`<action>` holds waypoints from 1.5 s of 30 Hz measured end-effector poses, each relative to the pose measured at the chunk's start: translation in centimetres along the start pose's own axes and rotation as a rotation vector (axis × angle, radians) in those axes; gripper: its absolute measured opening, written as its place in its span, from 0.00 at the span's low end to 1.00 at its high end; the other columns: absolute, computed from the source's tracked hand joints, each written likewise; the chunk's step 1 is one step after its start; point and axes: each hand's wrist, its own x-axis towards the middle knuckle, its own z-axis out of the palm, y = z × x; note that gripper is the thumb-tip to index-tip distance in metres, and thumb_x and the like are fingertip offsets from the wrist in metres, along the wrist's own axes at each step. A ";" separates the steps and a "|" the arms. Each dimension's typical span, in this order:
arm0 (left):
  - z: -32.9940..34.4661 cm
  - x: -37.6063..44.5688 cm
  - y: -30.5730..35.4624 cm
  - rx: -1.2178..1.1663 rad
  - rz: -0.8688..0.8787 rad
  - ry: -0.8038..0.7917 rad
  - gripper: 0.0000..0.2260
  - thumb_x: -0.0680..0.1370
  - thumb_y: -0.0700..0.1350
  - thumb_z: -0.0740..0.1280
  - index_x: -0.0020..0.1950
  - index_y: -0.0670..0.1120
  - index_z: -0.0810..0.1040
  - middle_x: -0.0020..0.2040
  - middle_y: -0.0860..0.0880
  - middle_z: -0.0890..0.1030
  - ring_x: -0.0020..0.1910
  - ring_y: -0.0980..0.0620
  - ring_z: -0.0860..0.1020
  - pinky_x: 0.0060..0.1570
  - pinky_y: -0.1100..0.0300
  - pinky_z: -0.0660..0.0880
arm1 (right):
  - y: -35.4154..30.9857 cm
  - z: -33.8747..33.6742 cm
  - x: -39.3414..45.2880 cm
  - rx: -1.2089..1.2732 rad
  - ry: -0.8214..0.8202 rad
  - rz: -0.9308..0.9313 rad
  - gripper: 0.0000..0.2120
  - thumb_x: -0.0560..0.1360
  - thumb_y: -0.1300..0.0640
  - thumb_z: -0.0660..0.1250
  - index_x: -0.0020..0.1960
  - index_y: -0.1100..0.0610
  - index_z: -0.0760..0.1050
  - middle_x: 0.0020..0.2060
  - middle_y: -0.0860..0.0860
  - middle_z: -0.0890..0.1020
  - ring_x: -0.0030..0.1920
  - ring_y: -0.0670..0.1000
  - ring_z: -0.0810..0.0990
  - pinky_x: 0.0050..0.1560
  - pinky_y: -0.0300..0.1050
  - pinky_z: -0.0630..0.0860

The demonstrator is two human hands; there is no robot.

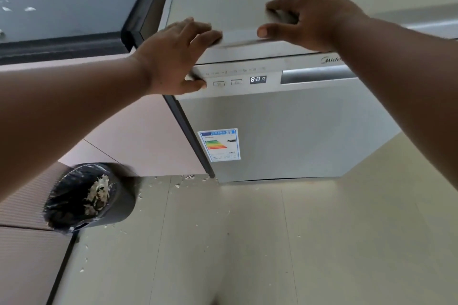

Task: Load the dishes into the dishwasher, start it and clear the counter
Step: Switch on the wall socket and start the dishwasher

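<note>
Stood shut against the counter, the dishwasher [285, 131], door closed and display [258, 79] lit, apparently loaded and being started. Rested flat on its top edge, the right hand [312, 17], fingers apart, clamped on nothing, probably for balance. Reached to the control panel [235, 77], the left hand [178, 57], spread and empty, thumb at the leftmost button. Beside it on the floor, a lined bin [89, 198] holding scraps.

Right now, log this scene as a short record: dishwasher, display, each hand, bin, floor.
dishwasher: door shut, energy label on front
display: lit, digits on
left hand: on top front edge, thumb by the panel's left end, holding nothing
right hand: resting on top edge, holding nothing
bin: black liner, food scraps inside
floor: scattered crumbs
</note>
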 end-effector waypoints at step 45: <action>3.4 0.1 0.3 0.124 -0.148 0.411 0.31 0.78 0.67 0.56 0.72 0.47 0.69 0.61 0.43 0.77 0.52 0.39 0.80 0.41 0.48 0.76 | 0.1 0.8 -0.1 0.084 0.180 0.054 0.46 0.58 0.15 0.51 0.69 0.37 0.68 0.63 0.40 0.77 0.63 0.51 0.75 0.52 0.47 0.66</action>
